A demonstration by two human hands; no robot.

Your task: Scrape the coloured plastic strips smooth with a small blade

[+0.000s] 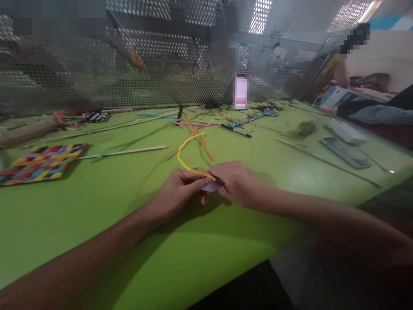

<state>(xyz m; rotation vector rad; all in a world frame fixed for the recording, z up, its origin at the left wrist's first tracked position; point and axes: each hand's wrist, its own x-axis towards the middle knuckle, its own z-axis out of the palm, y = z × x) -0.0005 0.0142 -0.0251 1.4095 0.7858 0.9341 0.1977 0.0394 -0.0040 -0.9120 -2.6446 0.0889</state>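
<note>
Both my hands meet above the green table (129, 232). My left hand (182, 187) is closed on a small pale piece (211, 186), its thumb on top. Fingers of my right hand (237, 181) are closed at the right side of that piece, by something dark; the exact grip is hidden. A yellow strip (184, 161) curves up and away from between the hands. Beyond them lie an orange strip (206, 148), pink strips (190, 137) and a green strip (135, 140).
A colourful woven mat (45, 163) lies at the left. Farther back are a black pen (235, 130), a patterned blue band (254, 117) and a lit phone (240, 92). At the right lie another phone (345, 152), a white device (346, 131) and a thin stick (325, 160). A person sits beyond.
</note>
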